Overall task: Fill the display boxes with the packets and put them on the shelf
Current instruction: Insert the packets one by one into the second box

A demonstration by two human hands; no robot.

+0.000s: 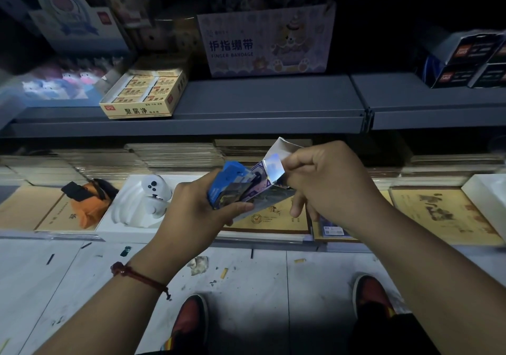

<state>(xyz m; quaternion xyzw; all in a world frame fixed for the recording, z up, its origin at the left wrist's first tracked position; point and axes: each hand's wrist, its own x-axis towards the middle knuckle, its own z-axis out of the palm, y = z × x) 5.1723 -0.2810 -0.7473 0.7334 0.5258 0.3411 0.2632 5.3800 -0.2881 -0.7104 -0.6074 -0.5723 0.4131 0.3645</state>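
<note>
**Current state.** I see the left hand [191, 212] with its fingers curled round a bundle of blue packets [227, 185], clamping the lower end of one purple display box [258, 187] against them. The right hand [328, 185] pinches the box's silvery top flap [273, 160] between thumb and forefinger. Its other fingers hang loosely curled beneath. Box and packets are held in the air in front of the lower tier of notebooks [276, 217], below the grey shelf [246, 102]. Nothing from this load is on the shelf yet.

**Hazards, as I judge them.**
- One hand holds both bundle and box. If that grip loosens while a packet is drawn out, packets may slide to the floor [246, 267].
- A hard pull on the thin flap may crease or tear it.
- The light is poor, so a packet could catch on the box mouth unnoticed.
- The bare stretch of shelf sits between a yellow box [145, 94] and a finger bandage box [265, 42]. Careless placing may knock either one.

**Count.**
- Hands: two.
- Display boxes in hand: one.
- Packets: at least two edges show. I cannot tell the full number.
- Yellow boxes: one.
- Finger bandage boxes: one.
- Dark cartons [471, 50] at the far right: four appear, partly cut off by the frame edge.
</note>
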